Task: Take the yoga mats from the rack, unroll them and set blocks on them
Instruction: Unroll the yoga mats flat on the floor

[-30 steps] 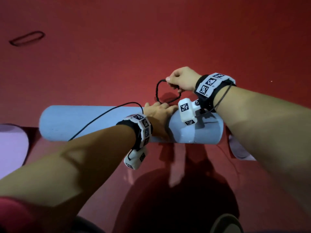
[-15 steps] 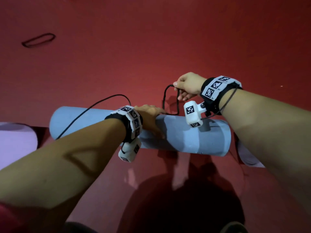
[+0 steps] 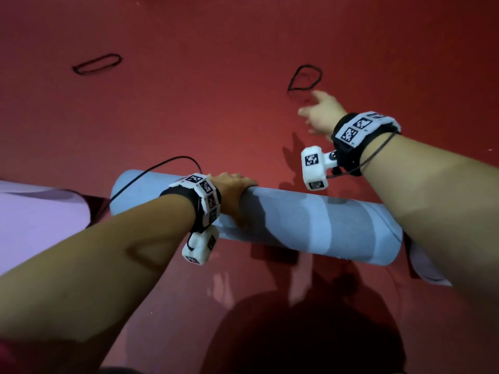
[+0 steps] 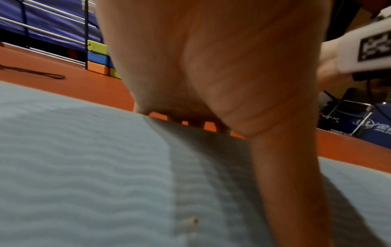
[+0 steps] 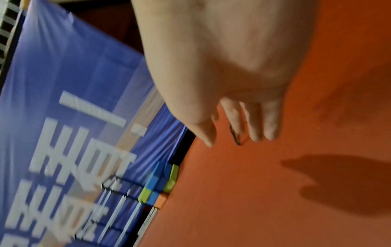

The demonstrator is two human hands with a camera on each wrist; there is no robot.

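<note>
A rolled light-blue yoga mat point(image 3: 310, 222) lies crosswise on the red floor point(image 3: 216, 117). My left hand point(image 3: 235, 184) rests palm-down on top of the roll, left of its middle. In the left wrist view its fingers point(image 4: 196, 123) drape over the far crest of the mat point(image 4: 84, 167). My right hand point(image 3: 321, 114) hovers beyond the roll, blurred, with its fingers point(image 5: 256, 122) spread and empty. A black elastic band point(image 3: 305, 78) lies loose on the floor just past them. Stacked green, blue and orange blocks point(image 5: 160, 188) stand by the rack point(image 4: 42, 30).
A second black band point(image 3: 97, 63) lies on the floor at the far left. A lilac mat point(image 3: 32, 211) lies flat to the left, and another lilac edge point(image 3: 429, 268) shows behind my right forearm. A blue banner point(image 5: 74, 117) hangs behind the rack.
My right hand held the black band beside the roll, carried it away from the mat and let it go; it now lies on the floor. The left hand stays on the roll.
</note>
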